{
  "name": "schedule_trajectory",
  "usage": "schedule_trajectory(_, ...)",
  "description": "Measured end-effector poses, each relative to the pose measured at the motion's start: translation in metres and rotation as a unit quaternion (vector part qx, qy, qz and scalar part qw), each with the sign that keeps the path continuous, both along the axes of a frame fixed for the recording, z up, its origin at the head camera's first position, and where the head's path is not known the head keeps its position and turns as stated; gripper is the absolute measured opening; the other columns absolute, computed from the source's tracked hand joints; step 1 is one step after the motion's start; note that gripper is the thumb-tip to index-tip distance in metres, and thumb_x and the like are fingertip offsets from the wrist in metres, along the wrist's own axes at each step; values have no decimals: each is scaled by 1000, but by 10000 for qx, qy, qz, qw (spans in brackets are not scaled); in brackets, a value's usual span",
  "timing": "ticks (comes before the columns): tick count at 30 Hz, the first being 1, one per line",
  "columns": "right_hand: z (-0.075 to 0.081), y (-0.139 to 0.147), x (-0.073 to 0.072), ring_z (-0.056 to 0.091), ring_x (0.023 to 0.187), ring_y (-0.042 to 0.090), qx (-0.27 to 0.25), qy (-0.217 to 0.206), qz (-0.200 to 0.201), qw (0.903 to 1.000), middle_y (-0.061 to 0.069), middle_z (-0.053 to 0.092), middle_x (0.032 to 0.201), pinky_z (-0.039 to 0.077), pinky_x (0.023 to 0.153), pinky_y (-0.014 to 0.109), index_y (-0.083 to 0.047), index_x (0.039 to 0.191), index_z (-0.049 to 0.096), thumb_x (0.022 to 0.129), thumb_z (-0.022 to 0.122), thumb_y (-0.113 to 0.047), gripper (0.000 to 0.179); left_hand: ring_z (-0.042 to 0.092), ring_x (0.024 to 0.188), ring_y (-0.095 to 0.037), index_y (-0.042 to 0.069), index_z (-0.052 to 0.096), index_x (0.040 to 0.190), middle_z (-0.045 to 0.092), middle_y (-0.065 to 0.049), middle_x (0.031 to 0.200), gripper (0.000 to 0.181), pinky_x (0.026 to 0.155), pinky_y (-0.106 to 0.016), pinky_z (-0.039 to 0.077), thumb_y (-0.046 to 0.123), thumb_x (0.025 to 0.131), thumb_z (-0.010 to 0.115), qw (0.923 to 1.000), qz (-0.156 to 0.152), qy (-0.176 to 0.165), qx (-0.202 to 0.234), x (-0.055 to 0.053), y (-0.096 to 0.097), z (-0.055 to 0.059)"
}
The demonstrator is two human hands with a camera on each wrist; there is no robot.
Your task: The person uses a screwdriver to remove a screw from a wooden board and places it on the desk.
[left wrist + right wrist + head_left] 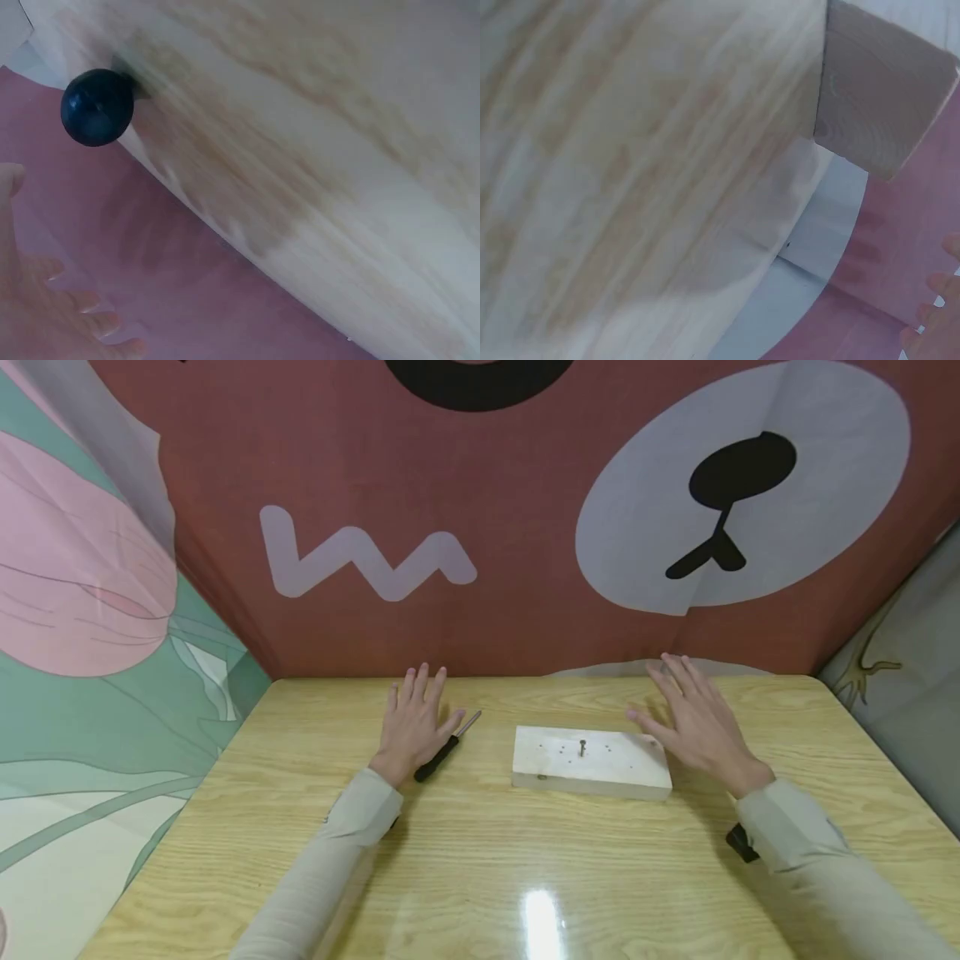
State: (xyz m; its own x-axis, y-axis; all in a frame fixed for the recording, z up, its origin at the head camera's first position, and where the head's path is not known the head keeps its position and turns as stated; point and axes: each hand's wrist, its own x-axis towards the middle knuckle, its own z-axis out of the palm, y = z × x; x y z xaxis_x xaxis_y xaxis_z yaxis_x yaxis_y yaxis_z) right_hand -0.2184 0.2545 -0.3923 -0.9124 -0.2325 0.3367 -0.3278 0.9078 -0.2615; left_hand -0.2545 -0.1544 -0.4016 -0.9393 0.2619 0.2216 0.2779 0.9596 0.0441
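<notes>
My left hand point(412, 723) has its fingers stretched forward, palm down, beside a black-handled screwdriver point(437, 758) on the table. The screwdriver's shaft points away to the right, and the round end of its handle point(97, 108) shows large in the left wrist view. A pale wooden block point(592, 763) lies flat between the hands, with a screw point(582, 748) standing up from its top and several small holes around it. My right hand point(697, 718) is spread at the block's right end, fingers straight and holding nothing. In the right wrist view the block's end face point(885, 90) appears close by.
A light wood-grain table point(465, 868) carries everything. Behind it hangs a reddish cloth point(525, 627) with a cartoon face, and a floral cloth point(90, 710) hangs at the left. Black wrist camera parts point(742, 843) show under the right sleeve.
</notes>
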Motion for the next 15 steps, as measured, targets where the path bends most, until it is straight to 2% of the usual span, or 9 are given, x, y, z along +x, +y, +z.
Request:
schedule_trajectory(6,-2,-1,5,19,149,46,88,209,112,9997,22,23,162,21,116,68,-3,153,34,94,57,-55,82,18,153,-37,16,15,160,20,-16,165,80,121,-60,22,62,100,38,10000,7,15,-27,3,0,-1)
schedule_trajectory(15,-1,-6,15,14,152,43,-77,93,183,9998,19,18,165,20,117,68,-6,155,31,93,60,-54,84,24,151,-38,13,17,160,24,-18,163,78,119,-61,26,58,101,42,9998,-118,78,137,10,-4,-1)
